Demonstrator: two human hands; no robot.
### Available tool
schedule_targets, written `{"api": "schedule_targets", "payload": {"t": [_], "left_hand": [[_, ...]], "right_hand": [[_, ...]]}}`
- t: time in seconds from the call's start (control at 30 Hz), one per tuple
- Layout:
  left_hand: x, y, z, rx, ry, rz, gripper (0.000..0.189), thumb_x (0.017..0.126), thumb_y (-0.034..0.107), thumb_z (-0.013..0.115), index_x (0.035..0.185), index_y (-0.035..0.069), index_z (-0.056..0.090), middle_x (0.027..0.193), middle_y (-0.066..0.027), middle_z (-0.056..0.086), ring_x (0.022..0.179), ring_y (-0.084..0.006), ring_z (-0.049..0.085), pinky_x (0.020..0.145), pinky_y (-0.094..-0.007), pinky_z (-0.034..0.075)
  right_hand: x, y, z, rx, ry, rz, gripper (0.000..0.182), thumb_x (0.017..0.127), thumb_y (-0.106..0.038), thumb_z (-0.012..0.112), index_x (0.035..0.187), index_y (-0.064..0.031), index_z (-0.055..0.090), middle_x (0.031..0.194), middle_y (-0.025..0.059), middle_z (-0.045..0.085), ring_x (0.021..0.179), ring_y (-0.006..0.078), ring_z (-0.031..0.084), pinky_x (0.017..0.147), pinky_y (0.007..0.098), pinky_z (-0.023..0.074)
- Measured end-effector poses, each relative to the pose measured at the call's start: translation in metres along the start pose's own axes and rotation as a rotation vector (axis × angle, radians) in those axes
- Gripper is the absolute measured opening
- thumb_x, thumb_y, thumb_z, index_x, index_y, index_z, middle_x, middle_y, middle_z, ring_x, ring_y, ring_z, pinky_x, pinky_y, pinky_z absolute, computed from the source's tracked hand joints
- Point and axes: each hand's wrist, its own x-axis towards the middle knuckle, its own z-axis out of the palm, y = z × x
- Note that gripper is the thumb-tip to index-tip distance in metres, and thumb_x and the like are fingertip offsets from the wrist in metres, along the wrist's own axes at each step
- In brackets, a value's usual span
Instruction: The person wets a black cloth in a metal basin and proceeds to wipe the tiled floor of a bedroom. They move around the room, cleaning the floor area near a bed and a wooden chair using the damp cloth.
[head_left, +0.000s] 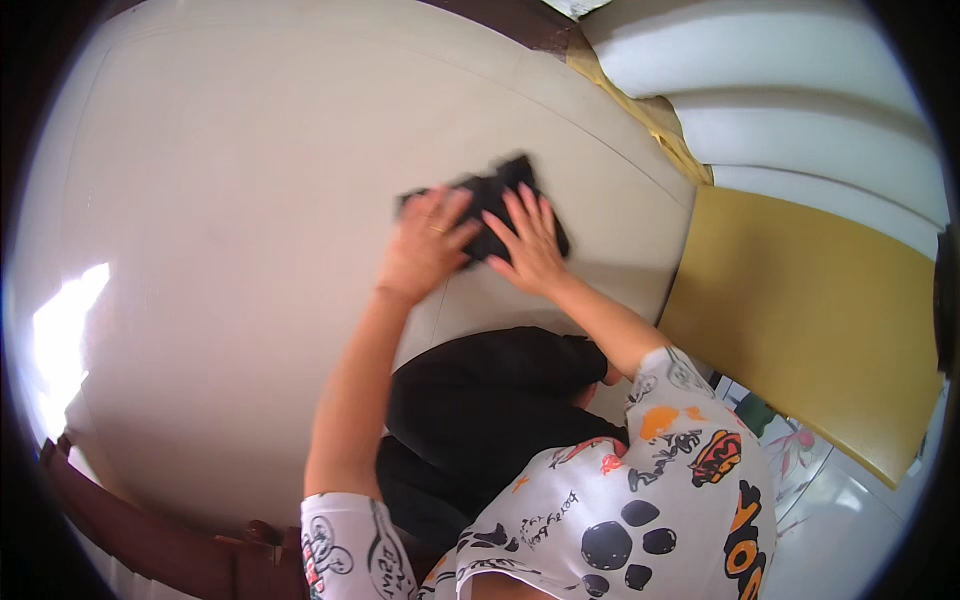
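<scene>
A small black cloth (491, 214) lies bunched on a smooth, pale beige surface (247, 225). Both my hands press on it from above with fingers spread. On the cloth's left part rests my left hand (427, 240), slightly blurred, with a ring on one finger. My right hand (529, 240) lies flat over its right part. Dark corners of the cloth stick out beyond the fingertips. Neither hand visibly grips the fabric.
My folded legs in black trousers (487, 390) rest on the pale surface. To the right stands a yellow-brown panel (802, 315) beside white draped fabric (765, 67). Dark red wooden edging (150, 532) runs along the lower left; tiled floor (832, 495) shows at lower right.
</scene>
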Motion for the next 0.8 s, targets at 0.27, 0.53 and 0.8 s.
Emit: {"api": "schedule_targets", "payload": {"t": [0.27, 0.53, 0.8], "left_hand": [[-0.046, -0.076, -0.034, 0.332, 0.136, -0.617, 0.054, 0.095, 0.026, 0.057, 0.147, 0.018, 0.043, 0.158, -0.0140, 0.026, 0.145, -0.0397, 0.022, 0.116, -0.0520, 0.023], [-0.062, -0.062, -0.016, 0.247, 0.043, -0.670, 0.069, 0.085, 0.035, 0.068, 0.146, 0.015, 0.043, 0.160, -0.0183, 0.018, 0.146, -0.0440, 0.016, 0.116, -0.0566, 0.019], [-0.068, -0.073, -0.015, 0.198, 0.172, -0.518, 0.054, 0.084, 0.013, 0.066, 0.136, 0.021, 0.056, 0.150, -0.0145, 0.040, 0.139, -0.0454, 0.030, 0.113, -0.0529, 0.030]], "right_hand": [[0.205, -0.039, 0.046, 0.042, 0.142, -0.406, 0.055, 0.079, -0.040, 0.067, 0.130, -0.0227, 0.057, 0.149, 0.0072, 0.042, 0.143, 0.0316, 0.029, 0.117, 0.0559, 0.0199], [0.196, -0.097, 0.044, 0.339, 0.083, 0.109, 0.074, 0.077, -0.040, 0.070, 0.144, -0.0206, 0.045, 0.155, 0.0263, 0.023, 0.143, 0.0515, 0.014, 0.111, 0.0683, 0.0142], [0.201, -0.093, 0.100, 0.500, 0.665, 0.047, 0.024, 0.069, 0.005, 0.064, 0.090, -0.0048, 0.059, 0.100, 0.0151, 0.059, 0.102, 0.0368, 0.055, 0.089, 0.0473, 0.0446]]}}
